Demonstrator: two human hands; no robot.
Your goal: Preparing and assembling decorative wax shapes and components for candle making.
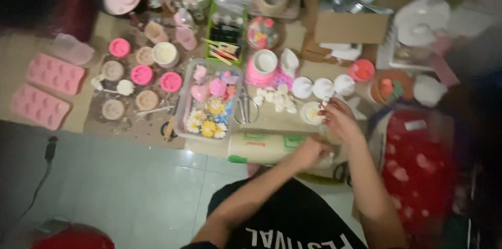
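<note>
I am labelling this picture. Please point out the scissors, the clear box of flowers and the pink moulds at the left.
scissors (247, 109), head view, on the handles.
clear box of flowers (184, 103), head view, on its left wall.
pink moulds (54, 73), head view, on the upper mould's middle.

I see a tiled floor (130, 186) with brown cardboard sheets (89, 113) spread on it. Left of my hands, a clear box of flower shapes (208, 103) sits on the cardboard. Farther left lie 2 pink molds (47, 89). A cardboard box (348, 26) sits beyond my hands.
</note>
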